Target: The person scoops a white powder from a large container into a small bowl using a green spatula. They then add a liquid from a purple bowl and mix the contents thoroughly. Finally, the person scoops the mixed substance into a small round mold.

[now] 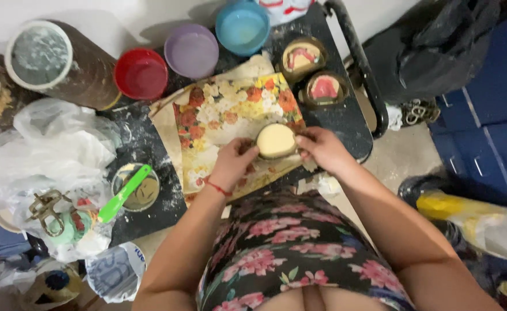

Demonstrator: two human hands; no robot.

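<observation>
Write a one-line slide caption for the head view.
Both hands, left hand and right hand, hold a round cream-filled mould over a floral sheet on a dusty black table.

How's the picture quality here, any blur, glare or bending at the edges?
Head view: even indoor light, soft overall; the round cream mould between the left hand and right hand is fairly clear, the plastic bags look washed out by glare, and the edges bend with wide-angle distortion.
</observation>
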